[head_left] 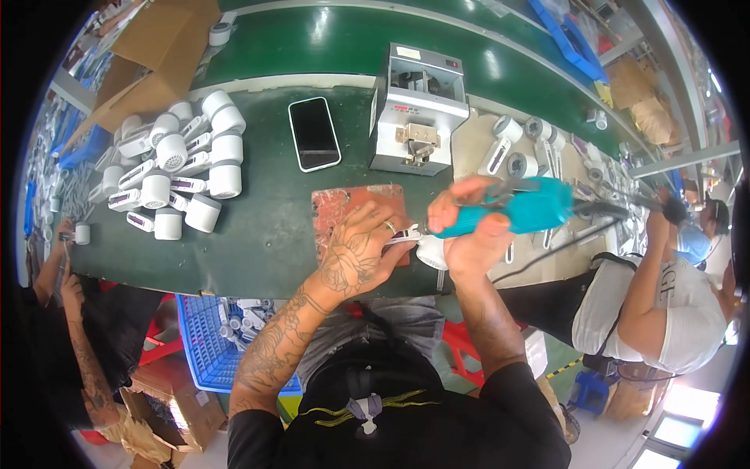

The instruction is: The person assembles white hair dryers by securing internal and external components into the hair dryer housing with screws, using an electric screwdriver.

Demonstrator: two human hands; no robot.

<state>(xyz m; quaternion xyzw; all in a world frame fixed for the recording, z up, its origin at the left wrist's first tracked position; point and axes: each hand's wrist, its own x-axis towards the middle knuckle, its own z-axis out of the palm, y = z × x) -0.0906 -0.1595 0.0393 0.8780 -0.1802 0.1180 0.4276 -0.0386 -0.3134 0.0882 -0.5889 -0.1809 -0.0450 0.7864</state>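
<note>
A teal power driver [541, 206] sits gripped in the worker's right hand [478, 234], angled at the white fan [432, 254] between the hands, its handle pinched by the left hand [358, 252] over a reddish pad [330, 209]; similar fans [173, 152] crowd the bench [269, 254] leftward.

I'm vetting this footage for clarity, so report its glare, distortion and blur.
Head view: pale glare marks the green surface beyond the phone; head view: the table's front edge bows and the corners go black; head view: lower right has patches washed out to white, the right rim looks hazy; head view: the teal tool and right hand look readable, perhaps slightly soft.
</note>
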